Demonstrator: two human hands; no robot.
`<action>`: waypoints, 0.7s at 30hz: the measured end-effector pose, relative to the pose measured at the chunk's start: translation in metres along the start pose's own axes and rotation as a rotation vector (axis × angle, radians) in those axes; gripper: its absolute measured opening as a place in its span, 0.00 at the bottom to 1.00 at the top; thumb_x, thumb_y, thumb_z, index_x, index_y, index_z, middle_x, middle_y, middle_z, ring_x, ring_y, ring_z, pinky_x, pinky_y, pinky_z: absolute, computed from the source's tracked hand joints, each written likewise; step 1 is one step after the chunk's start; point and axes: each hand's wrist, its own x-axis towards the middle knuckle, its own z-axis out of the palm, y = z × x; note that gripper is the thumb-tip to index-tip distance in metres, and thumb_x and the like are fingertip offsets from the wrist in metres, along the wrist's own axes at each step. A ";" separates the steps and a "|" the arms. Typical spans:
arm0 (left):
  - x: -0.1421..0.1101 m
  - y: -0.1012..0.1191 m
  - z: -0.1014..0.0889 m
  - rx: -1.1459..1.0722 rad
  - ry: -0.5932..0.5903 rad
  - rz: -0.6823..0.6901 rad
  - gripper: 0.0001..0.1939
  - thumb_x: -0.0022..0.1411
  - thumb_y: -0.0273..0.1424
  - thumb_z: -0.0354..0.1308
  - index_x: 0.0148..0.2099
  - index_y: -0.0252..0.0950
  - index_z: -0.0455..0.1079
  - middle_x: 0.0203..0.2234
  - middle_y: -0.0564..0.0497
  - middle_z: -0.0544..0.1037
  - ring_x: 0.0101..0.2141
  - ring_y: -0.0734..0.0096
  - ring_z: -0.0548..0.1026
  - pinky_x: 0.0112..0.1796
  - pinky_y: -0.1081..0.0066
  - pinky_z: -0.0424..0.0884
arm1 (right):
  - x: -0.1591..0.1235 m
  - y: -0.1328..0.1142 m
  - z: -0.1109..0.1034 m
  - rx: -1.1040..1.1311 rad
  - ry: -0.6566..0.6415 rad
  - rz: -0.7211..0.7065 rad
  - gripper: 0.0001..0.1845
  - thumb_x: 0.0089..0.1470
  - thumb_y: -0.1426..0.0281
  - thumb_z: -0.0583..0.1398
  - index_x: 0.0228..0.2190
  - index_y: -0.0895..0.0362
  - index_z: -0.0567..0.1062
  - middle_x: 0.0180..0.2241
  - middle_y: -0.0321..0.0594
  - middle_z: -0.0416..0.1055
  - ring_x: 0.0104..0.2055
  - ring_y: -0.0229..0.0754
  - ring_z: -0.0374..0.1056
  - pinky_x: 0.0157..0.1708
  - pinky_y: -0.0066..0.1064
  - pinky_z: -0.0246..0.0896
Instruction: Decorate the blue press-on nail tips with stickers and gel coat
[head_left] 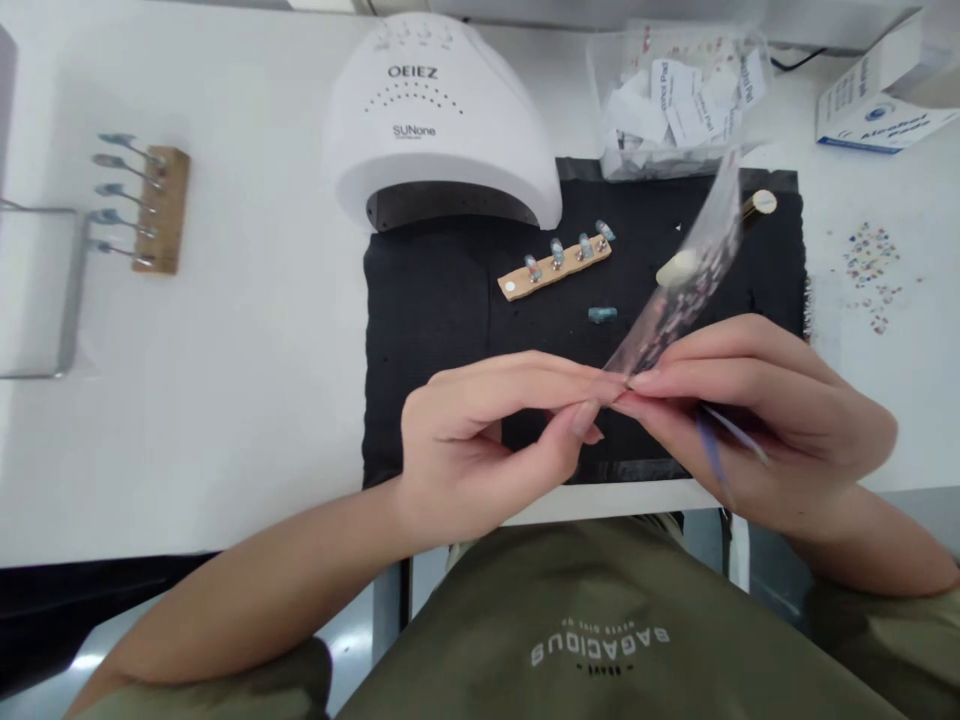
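Note:
My left hand [495, 430] and my right hand [772, 420] meet above the front of a black mat [435, 320]. Both pinch the near end of a clear plastic bag [694, 265], which tilts up and away with small dark and pinkish pieces inside. A thin bluish-purple tool [709, 446], blurred, sticks out from my right palm; its kind is unclear. Beyond my fingers, a wooden strip [544, 278] carries several decorated nail tips on small stands. One loose teal nail tip [602, 314] lies on the mat nearer to me.
A white nail lamp [442, 130] stands at the back. Behind the bag are a clear bin [622, 165] of alcohol pad packets and a bottle with a round cap [764, 202]. An alcohol pads box [862, 110] and scattered rhinestones [870, 258] sit right; another nail stand [163, 210] sits left.

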 end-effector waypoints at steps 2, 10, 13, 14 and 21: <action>0.000 -0.002 0.000 -0.043 -0.004 -0.007 0.09 0.73 0.27 0.72 0.46 0.47 0.91 0.42 0.49 0.92 0.27 0.72 0.86 0.28 0.74 0.85 | -0.001 0.002 0.001 -0.006 0.040 -0.027 0.16 0.60 0.77 0.74 0.45 0.43 0.87 0.40 0.35 0.87 0.37 0.43 0.83 0.38 0.37 0.85; -0.001 -0.007 -0.003 -0.073 -0.007 -0.033 0.06 0.73 0.30 0.73 0.45 0.48 0.91 0.41 0.48 0.92 0.25 0.72 0.83 0.29 0.71 0.85 | -0.005 0.008 0.007 0.014 0.057 -0.100 0.16 0.60 0.78 0.74 0.45 0.45 0.88 0.38 0.37 0.88 0.35 0.45 0.83 0.35 0.38 0.85; 0.001 -0.007 -0.003 -0.026 -0.004 0.042 0.09 0.71 0.27 0.73 0.45 0.48 0.91 0.39 0.48 0.92 0.28 0.70 0.86 0.35 0.69 0.88 | -0.005 0.007 0.008 0.031 0.076 -0.125 0.17 0.59 0.80 0.73 0.45 0.47 0.88 0.37 0.38 0.88 0.35 0.44 0.83 0.35 0.36 0.85; 0.002 -0.007 -0.003 -0.011 -0.006 0.053 0.09 0.70 0.26 0.73 0.45 0.49 0.91 0.39 0.49 0.92 0.29 0.69 0.86 0.35 0.69 0.89 | -0.005 0.007 0.008 0.030 0.079 -0.126 0.18 0.59 0.80 0.73 0.46 0.47 0.88 0.37 0.37 0.88 0.35 0.44 0.83 0.35 0.36 0.85; 0.004 -0.006 -0.002 0.080 -0.014 0.074 0.11 0.66 0.26 0.73 0.41 0.50 0.91 0.38 0.50 0.92 0.31 0.66 0.88 0.30 0.71 0.86 | -0.005 0.005 0.007 -0.009 0.045 -0.098 0.17 0.60 0.80 0.72 0.43 0.45 0.87 0.38 0.36 0.88 0.35 0.44 0.83 0.36 0.38 0.86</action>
